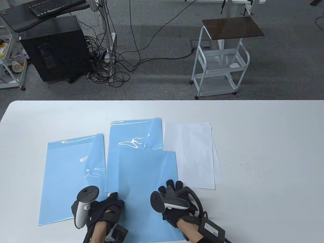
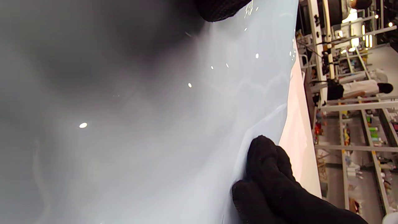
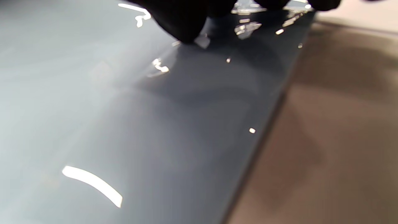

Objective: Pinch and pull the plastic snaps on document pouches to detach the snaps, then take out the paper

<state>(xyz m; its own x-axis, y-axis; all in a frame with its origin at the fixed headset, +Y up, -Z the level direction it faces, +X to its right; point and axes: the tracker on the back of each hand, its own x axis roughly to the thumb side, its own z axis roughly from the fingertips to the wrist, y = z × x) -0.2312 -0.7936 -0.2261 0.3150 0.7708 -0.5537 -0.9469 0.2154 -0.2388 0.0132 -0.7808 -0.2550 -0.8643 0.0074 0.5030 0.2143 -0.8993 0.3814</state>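
Note:
Three light blue document pouches lie on the white table (image 1: 265, 141). The front pouch (image 1: 144, 187) lies under both hands. My left hand (image 1: 111, 202) holds its left edge, with curled fingers (image 2: 267, 174) at the rim and the thumb on top. My right hand (image 1: 172, 189) is at the pouch's right edge; its thumb tip (image 3: 183, 25) presses beside a small clear snap (image 3: 202, 41), and the other fingers reach past the edge. The left pouch (image 1: 71, 177) has its flap folded open, snap (image 1: 87, 170) showing. A third pouch (image 1: 136, 134) lies behind. White paper sheets (image 1: 192, 154) lie to the right.
The table's far edge runs across the middle of the table view. Beyond it on the carpet stand a white trolley (image 1: 220, 63), a black computer case (image 1: 54, 50) and tangled cables (image 1: 108, 73). In the left wrist view a person (image 2: 357, 88) stands far off among shelves.

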